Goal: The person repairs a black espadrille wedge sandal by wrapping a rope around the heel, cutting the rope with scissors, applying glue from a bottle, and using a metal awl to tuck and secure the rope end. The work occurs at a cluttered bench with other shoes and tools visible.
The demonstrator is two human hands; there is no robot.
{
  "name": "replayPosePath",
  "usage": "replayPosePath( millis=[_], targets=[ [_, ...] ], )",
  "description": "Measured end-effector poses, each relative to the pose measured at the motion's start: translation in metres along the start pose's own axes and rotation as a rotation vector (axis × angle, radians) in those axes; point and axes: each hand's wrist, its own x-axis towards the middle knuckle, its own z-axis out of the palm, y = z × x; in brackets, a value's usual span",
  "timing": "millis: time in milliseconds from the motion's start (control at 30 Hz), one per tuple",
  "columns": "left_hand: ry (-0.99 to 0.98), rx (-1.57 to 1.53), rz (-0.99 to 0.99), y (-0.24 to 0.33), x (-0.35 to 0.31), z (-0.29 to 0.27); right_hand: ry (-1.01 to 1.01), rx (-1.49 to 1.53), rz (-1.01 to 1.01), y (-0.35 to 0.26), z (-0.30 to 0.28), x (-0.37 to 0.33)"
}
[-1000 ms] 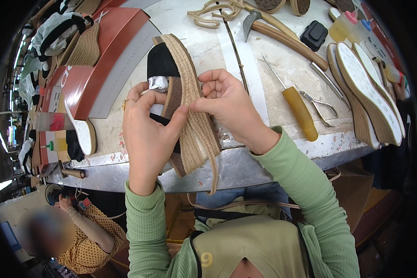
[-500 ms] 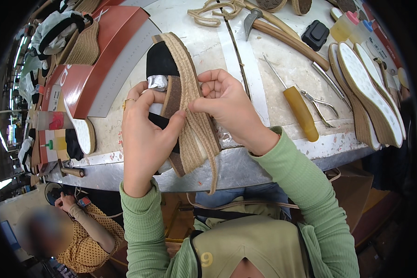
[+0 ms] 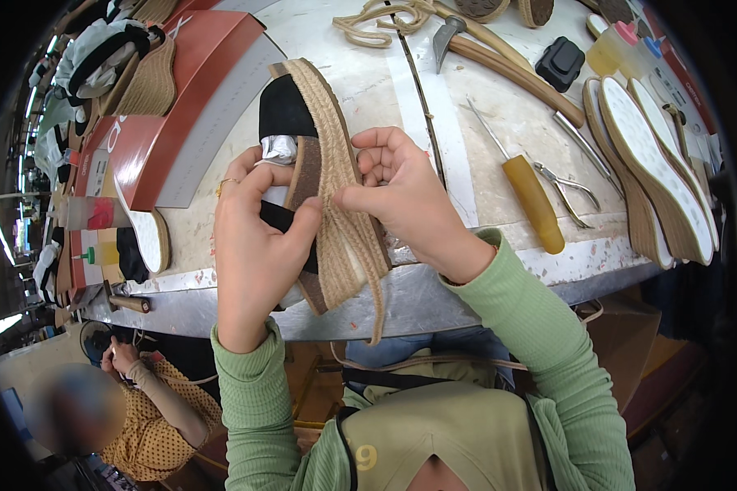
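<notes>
A wedge sandal (image 3: 333,164) with a black toe band, a brown insole edge and tan braided rope trim lies on its side above the bench's front edge. White stuffing (image 3: 279,149) shows under the toe band. My left hand (image 3: 258,225) grips it from the left, fingers around the strap and thumb on the insole side near the braid. My right hand (image 3: 401,192) is closed at the other side, its thumb pressing the braid and its fingers curled by the sole's edge. A loose rope end (image 3: 377,307) hangs from the heel.
On the bench's right lie an awl (image 3: 532,200), pliers (image 3: 567,192), a hammer (image 3: 508,69), a metal rod (image 3: 588,154) and several wedge soles (image 3: 651,159). A rope coil (image 3: 368,20) is at the back. Red shoe boxes (image 3: 190,106) stand left. A co-worker (image 3: 160,409) sits lower left.
My right thumb has slid slightly down the braid toward the heel. My left thumb has shifted a little off the braid. The sandal stays nearly still.
</notes>
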Motion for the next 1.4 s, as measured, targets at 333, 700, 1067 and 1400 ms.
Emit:
replayPosePath(
  millis=[333,700,1067,1400],
  targets=[
    [-0.027,-0.019,-0.001,-0.006,0.001,0.002,0.027,-0.032,0.015,0.001,0.006,0.001],
    [0.003,-0.004,0.021,-0.007,0.001,0.003,0.029,0.085,0.027,-0.010,-0.002,-0.009],
    [0.038,-0.011,0.010,-0.005,0.002,0.005,-0.065,-0.741,-0.156,-0.028,0.001,-0.057],
    [-0.005,0.022,0.087,-0.006,0.001,0.001,0.008,-0.749,-0.126,-0.025,0.006,-0.056]
  ],
)
